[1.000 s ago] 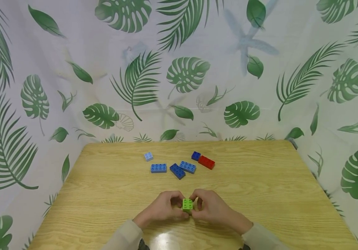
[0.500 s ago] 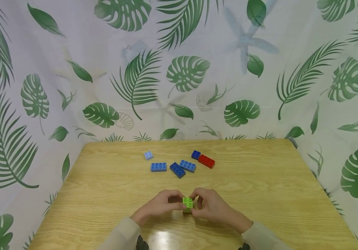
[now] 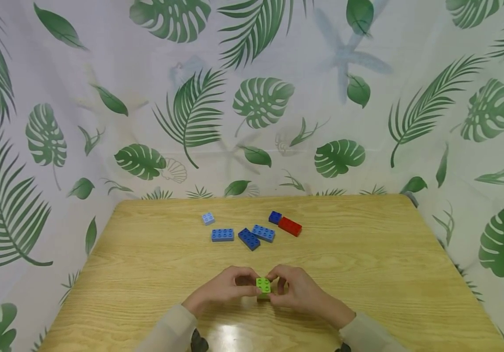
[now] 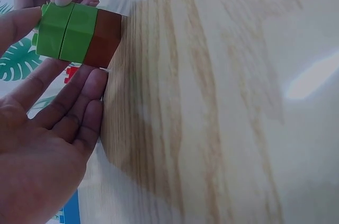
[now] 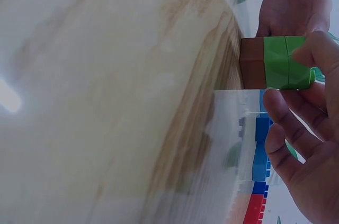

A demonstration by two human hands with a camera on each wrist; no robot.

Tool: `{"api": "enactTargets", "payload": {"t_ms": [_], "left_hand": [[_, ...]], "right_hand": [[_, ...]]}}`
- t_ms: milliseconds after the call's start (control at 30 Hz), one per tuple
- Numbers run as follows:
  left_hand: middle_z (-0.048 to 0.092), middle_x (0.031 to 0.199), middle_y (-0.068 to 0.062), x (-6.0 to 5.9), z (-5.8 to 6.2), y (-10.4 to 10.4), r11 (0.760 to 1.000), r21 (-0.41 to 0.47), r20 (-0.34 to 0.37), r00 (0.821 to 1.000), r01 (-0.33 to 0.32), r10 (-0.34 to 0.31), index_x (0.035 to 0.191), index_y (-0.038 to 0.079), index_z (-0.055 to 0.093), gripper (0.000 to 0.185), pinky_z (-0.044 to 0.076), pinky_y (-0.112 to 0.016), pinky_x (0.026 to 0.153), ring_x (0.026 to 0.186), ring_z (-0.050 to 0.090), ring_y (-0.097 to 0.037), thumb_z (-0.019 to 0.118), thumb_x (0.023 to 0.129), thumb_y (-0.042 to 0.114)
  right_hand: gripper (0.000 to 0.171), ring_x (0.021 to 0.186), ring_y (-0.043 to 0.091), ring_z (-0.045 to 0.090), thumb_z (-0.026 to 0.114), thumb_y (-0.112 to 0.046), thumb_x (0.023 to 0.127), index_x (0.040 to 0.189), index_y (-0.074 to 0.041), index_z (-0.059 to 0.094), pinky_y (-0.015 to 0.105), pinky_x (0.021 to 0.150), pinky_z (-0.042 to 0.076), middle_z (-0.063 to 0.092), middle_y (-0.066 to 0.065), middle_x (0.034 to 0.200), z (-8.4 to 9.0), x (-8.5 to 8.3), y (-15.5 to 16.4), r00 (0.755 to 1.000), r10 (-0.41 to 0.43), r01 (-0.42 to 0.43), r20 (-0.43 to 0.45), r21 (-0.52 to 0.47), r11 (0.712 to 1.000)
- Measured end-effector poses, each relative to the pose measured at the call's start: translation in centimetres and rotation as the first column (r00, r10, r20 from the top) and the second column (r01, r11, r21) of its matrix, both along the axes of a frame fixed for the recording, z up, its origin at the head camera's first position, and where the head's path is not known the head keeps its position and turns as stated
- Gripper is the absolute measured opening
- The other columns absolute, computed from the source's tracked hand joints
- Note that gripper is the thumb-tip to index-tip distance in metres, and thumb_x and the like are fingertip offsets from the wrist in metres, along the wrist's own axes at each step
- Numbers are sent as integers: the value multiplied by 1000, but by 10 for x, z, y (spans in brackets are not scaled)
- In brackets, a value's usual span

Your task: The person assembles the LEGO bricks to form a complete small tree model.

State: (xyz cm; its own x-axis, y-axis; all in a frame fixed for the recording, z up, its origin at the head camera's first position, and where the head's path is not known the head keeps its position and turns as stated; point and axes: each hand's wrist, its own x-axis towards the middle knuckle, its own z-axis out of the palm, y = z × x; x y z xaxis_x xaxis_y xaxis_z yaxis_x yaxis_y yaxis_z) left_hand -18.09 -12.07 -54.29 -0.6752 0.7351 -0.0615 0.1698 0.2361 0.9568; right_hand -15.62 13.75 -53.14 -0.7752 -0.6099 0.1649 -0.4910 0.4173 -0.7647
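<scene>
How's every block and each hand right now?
Green-green-brown plastic brick stack: joined, upright
Left hand: pinching the stack
Right hand: pinching the stack
Pale-blue square plastic brick: loose, studs up
Left blue rectangular plastic brick: loose, studs up
Right blue rectangular plastic brick: unstacked, studs up
Dark-blue rectangular plastic brick: unstacked, studs up
Dark-blue square plastic brick: unstacked, studs up
Red rectangular plastic brick: unstacked, studs up

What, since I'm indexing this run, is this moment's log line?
left hand: pinches stack | right hand: pinches stack | stack: two green blocks above brown block | red brick: beyond hands
</scene>
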Motion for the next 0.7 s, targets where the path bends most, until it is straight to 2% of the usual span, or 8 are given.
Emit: {"api": "enactTargets", "payload": {"t_ms": [233,433,700], "left_hand": [[74,118,-21,0,0,1,1000,2,3,1000,2,-2,121,2,72,28,54,-26,98,104,70,-12,65,104,22],[75,116,-18,0,1,3,1000,-3,10,1000,-15,15,120,3,73,28,54,-26,98,102,70,-9,66,103,23],[76,118,-10,-2,4,-3,995,-66,-3,998,-68,68,127,7,72,32,54,-26,96,104,70,-7,69,102,27]], "right_hand": [[25,74,10,66,80,-10,88,111,-8,70,21,64,53,75,9,107,-2,1,1,1000,2,-2,-6,-18,1000],[29,75,4,63,79,-9,90,116,-11,68,23,65,54,71,6,105,-2,2,0,998,-22,24,59,-35,999],[33,77,4,63,82,-19,93,123,-14,70,24,66,54,71,3,106,-8,3,-2,992,-33,42,123,-72,997]]}}
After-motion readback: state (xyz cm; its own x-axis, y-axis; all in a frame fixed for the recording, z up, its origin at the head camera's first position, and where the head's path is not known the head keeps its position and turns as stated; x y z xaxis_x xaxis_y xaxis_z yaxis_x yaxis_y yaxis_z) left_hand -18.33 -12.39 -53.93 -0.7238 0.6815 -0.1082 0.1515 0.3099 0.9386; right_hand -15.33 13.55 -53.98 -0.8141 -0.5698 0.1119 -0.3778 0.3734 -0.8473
